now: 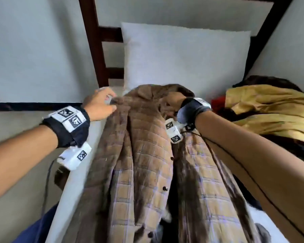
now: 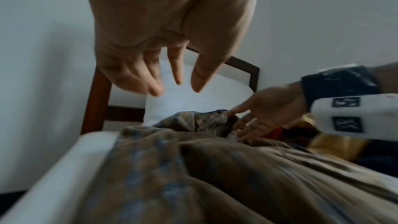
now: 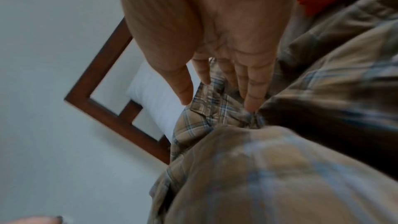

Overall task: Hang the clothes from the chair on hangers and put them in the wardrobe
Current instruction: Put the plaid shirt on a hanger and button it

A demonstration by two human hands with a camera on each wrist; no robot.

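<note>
A brown plaid shirt point(image 1: 144, 155) lies lengthwise on the white bed point(image 1: 72, 186), collar toward the pillow. My left hand point(image 1: 111, 100) hovers at the shirt's left shoulder with spread, straight fingers point(image 2: 157, 89) that hold nothing. My right hand point(image 1: 170, 102) is at the collar point(image 3: 206, 108), where its straight fingers point(image 3: 252, 103) press into the fabric without pinching it. The left wrist view also shows the right hand point(image 2: 258, 113) flat against the collar. No hanger shows in any view.
A white pillow point(image 1: 182, 58) leans on the dark wooden headboard point(image 1: 93, 50) just beyond the collar. To the right lie a yellow garment point(image 1: 270, 109), a red cloth point(image 1: 218, 102) and dark clothes. The bed's left edge drops to the floor.
</note>
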